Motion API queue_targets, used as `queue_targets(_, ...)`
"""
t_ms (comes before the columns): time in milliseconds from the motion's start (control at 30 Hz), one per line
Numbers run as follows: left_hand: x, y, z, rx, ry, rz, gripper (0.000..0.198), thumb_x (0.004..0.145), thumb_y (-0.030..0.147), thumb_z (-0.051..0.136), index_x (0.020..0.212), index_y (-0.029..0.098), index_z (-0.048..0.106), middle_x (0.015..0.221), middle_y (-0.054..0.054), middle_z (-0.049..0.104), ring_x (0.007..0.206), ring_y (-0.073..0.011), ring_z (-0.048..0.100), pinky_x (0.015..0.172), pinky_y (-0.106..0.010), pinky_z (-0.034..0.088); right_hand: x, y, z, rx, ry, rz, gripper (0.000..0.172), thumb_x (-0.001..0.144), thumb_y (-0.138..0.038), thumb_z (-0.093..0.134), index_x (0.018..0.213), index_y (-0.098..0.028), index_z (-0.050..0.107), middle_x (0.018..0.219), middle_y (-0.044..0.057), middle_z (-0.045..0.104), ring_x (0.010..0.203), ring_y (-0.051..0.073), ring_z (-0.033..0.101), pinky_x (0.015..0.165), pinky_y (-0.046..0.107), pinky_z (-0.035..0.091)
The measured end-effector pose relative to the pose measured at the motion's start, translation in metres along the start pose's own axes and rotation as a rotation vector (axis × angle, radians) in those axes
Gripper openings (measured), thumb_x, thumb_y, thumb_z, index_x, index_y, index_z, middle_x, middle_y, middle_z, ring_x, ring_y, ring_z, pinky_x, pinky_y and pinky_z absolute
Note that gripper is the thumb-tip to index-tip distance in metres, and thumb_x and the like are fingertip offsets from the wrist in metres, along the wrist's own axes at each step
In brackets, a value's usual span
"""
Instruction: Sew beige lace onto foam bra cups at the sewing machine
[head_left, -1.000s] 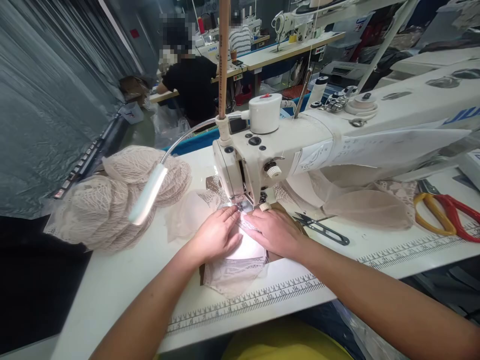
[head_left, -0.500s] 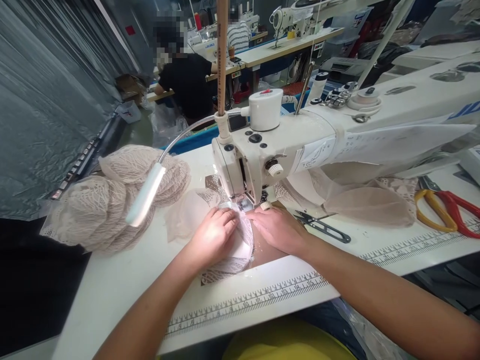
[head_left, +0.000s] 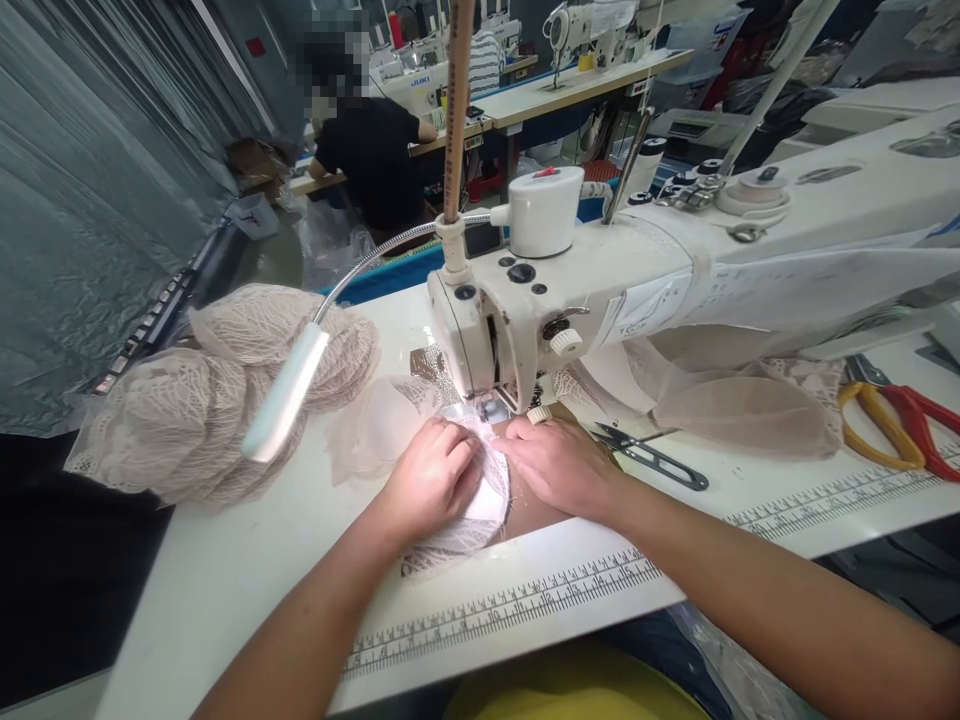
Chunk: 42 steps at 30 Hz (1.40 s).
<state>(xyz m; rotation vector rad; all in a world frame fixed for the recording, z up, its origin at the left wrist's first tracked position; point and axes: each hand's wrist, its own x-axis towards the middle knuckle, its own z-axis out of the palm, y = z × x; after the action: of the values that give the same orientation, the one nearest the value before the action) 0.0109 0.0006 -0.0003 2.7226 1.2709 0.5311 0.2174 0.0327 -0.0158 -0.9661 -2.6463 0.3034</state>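
Note:
A pale lace bra cup [head_left: 493, 500] lies under the needle area of a white sewing machine [head_left: 469, 335], lit brightly there. My left hand [head_left: 433, 475] rests on its left part, fingers curled and gripping the fabric. From the right, my right hand [head_left: 559, 465] pinches the cup's edge close to the presser foot, its fingers pressed together. The needle tip and the fingertips' undersides are hard to make out. Black thread snips [head_left: 660, 465] lie just right of my right hand. Left of the machine foot sits another sheer cup piece [head_left: 375, 435].
Stacked beige lace cups [head_left: 180, 420] stand at the left under a gooseneck lamp [head_left: 289, 395]. Red and yellow-handled scissors [head_left: 900, 425] lie at the right, near more sheer fabric [head_left: 742, 410]. A printed ruler [head_left: 517, 612] runs along the table's front edge. A co-worker [head_left: 371, 160] sits beyond.
The view has shifted slightly, moving the machine a little to the right in the picture. Both hands stay on the lace bra cup, which has barely moved at the foot.

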Motion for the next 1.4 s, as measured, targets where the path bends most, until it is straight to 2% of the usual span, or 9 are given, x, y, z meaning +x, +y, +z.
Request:
queue_targets(300,0.003,-0.023,-0.002,0.062,-0.021,0.014,0.021,0.089,0.021,0.045,0.101,0.014,0.061,0.091,-0.011,0.059,0.085,-0.0223,0.053,0.088,-0.043,0.044,0.006,-0.006,-0.003,-0.046,-0.017,0.034,0.025,0.089,-0.013,0.042,0.095,-0.017,0.066,0.074,0.002,0.057,0.059,0.013,0.040,0.054,0.028,0.023)
queue_targets(467,0.002,-0.019,0.000,0.125,-0.033,0.060,0.025,0.088,0.013,0.042,0.106,0.014,0.060,0.095,-0.012,0.061,0.091,-0.0235,0.054,0.094,-0.048,0.040,0.006,-0.005,-0.001,-0.032,-0.004,0.043,0.027,0.088,-0.013,0.042,0.100,-0.017,0.066,0.076,0.003,0.060,0.059,0.013,0.043,0.055,0.027,0.025)
queue_targets(633,-0.001,-0.013,0.004,0.074,-0.067,0.129,0.032,0.087,0.010,0.041,0.115,0.013,0.057,0.107,-0.014,0.060,0.101,-0.0254,0.053,0.092,-0.045,0.042,0.005,-0.003,-0.001,-0.024,0.016,0.042,0.028,0.087,-0.013,0.042,0.103,-0.016,0.066,0.081,0.004,0.063,0.064,0.015,0.049,0.057,0.028,0.030)
queue_targets(800,-0.002,-0.014,0.005,0.016,-0.076,0.127,0.036,0.086,0.011,0.043,0.120,0.013,0.054,0.117,-0.014,0.059,0.102,-0.0258,0.052,0.088,-0.044,0.044,0.004,-0.002,0.001,-0.017,0.058,0.018,0.028,0.088,-0.013,0.043,0.101,-0.017,0.067,0.083,0.004,0.064,0.067,0.015,0.051,0.060,0.027,0.033)
queue_targets(933,-0.002,-0.016,0.005,-0.006,-0.082,0.123,0.037,0.087,0.010,0.043,0.122,0.013,0.053,0.124,-0.014,0.058,0.102,-0.0249,0.052,0.088,-0.043,0.044,0.003,-0.001,0.003,-0.047,0.071,0.001,0.027,0.089,-0.014,0.044,0.102,-0.017,0.068,0.080,0.003,0.063,0.064,0.014,0.048,0.057,0.027,0.031)
queue_targets(1133,0.000,-0.019,0.006,-0.007,-0.089,0.133,0.037,0.089,0.013,0.043,0.125,0.013,0.052,0.125,-0.013,0.058,0.104,-0.0250,0.052,0.091,-0.044,0.044,0.004,-0.002,0.001,-0.068,0.056,-0.003,0.026,0.089,-0.013,0.045,0.100,-0.016,0.068,0.077,0.002,0.060,0.059,0.012,0.043,0.053,0.027,0.028)
queue_targets(1400,0.001,-0.020,0.006,0.027,-0.087,0.107,0.036,0.089,0.014,0.043,0.124,0.011,0.053,0.127,-0.014,0.057,0.101,-0.0250,0.052,0.088,-0.044,0.045,0.004,-0.003,0.006,-0.084,0.066,0.013,0.027,0.088,-0.011,0.046,0.103,-0.017,0.067,0.082,0.003,0.063,0.065,0.014,0.048,0.058,0.027,0.032)
